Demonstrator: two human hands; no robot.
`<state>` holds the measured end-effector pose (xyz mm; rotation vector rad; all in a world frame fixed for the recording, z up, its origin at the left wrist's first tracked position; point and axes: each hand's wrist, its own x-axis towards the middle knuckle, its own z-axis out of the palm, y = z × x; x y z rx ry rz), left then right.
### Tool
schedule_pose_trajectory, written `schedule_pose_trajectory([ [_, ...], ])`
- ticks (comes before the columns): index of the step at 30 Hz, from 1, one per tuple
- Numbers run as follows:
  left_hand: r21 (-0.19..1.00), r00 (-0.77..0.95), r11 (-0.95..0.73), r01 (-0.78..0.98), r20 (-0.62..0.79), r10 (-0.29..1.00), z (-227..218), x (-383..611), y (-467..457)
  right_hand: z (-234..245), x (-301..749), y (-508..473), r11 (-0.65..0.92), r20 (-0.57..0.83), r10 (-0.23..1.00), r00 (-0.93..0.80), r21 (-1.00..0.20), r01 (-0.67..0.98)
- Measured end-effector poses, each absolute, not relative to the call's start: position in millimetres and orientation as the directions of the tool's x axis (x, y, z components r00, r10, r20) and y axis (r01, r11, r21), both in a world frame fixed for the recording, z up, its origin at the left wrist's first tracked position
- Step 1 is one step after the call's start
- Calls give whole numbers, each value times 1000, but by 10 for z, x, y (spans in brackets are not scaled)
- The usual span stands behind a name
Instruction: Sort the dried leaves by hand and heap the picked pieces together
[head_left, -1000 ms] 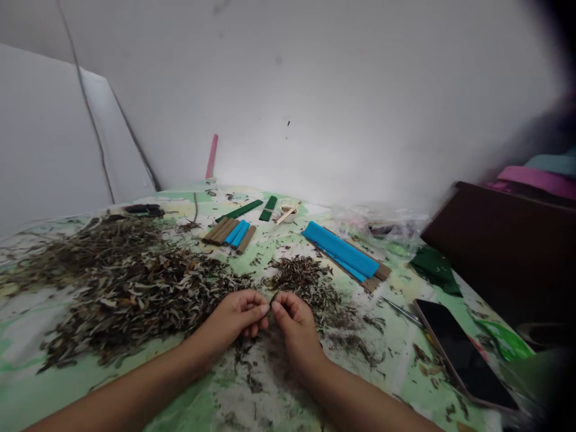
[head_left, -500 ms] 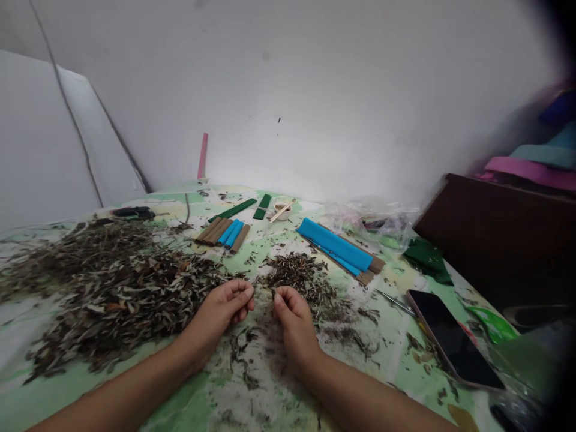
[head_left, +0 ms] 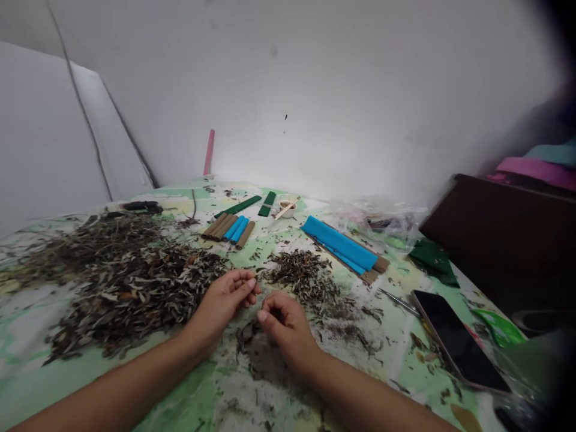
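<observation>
My left hand (head_left: pixel 225 300) rests on the table at the near edge of a big pile of dried leaves (head_left: pixel 112 273). Its fingers are curled together with the thumb against them; what they hold is hidden. My right hand (head_left: pixel 283 321) lies just to its right, closed in a loose fist with the thumb pressed on the forefinger, over dark leaf crumbs (head_left: pixel 261 354). A smaller heap of dried leaves (head_left: pixel 301 271) sits just beyond the right hand. The two hands are a little apart.
Short brown and blue rolls (head_left: pixel 229 229) and long blue rolls (head_left: pixel 339 243) lie further back, with green strips (head_left: pixel 243 206) and a small bowl (head_left: pixel 287 209). A phone (head_left: pixel 459 345), a metal tool (head_left: pixel 398 302), green cloth (head_left: pixel 432 258) and a dark box (head_left: pixel 504 240) are to the right.
The hands, pinched together on one leaf a second ago, have parted. My right hand has drawn back toward me and to the left; the left hand has stayed by the big pile.
</observation>
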<state>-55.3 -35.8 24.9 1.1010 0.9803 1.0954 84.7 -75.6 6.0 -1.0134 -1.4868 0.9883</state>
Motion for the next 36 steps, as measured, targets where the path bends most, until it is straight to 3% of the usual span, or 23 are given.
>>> schedule_pose_trajectory([
  [4, 995, 250, 72, -62, -55, 967, 274, -528, -394, 46, 844, -736, 229, 233, 971, 50, -971, 70],
  [11, 997, 310, -33, 76, 8, 951, 231, -535, -389, 5, 856, -682, 177, 170, 976, 133, -983, -46],
  [28, 990, 386, -90, 112, 40, 922, 191, -540, -398, -53, 885, -660, 183, 125, 970, 210, -940, -287],
  [33, 991, 327, -44, 124, 1, 945, 174, -544, -368, -100, 912, -647, 208, 128, 958, 257, -925, -317],
  [36, 999, 238, 41, 23, -45, 970, 184, -546, -341, -74, 912, -658, 176, 119, 969, 218, -948, -264],
])
